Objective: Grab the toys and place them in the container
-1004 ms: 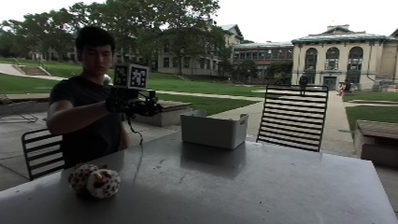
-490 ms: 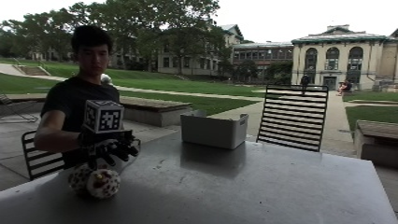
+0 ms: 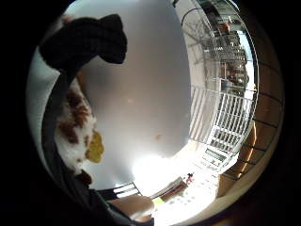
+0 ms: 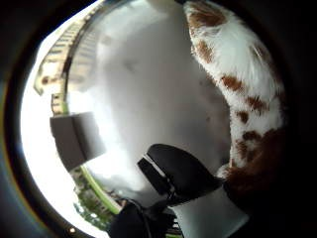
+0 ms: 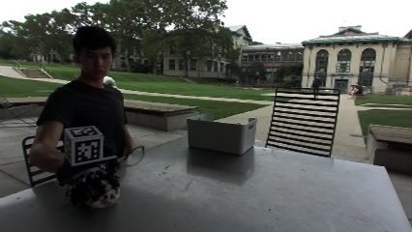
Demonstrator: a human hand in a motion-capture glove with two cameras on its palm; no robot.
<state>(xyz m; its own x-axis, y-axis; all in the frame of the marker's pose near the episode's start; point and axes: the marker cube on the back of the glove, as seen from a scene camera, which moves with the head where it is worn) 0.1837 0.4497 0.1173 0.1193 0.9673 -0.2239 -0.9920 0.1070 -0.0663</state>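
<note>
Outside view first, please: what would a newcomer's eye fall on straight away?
The gloved right hand rests on a brown-spotted white plush toy at the near corner of the grey table. Across the table, by its far edge, stands an open grey container, with a slatted black chair behind.

It was an outdoor terrace on a campus or park. A metal table (image 5: 270,193) stood with a slatted chair (image 5: 302,121) at its far side; beyond lay lawns (image 5: 193,89), trees (image 5: 161,24), a stone bench (image 5: 157,113) and arched-window buildings (image 5: 351,60) far right.
</note>
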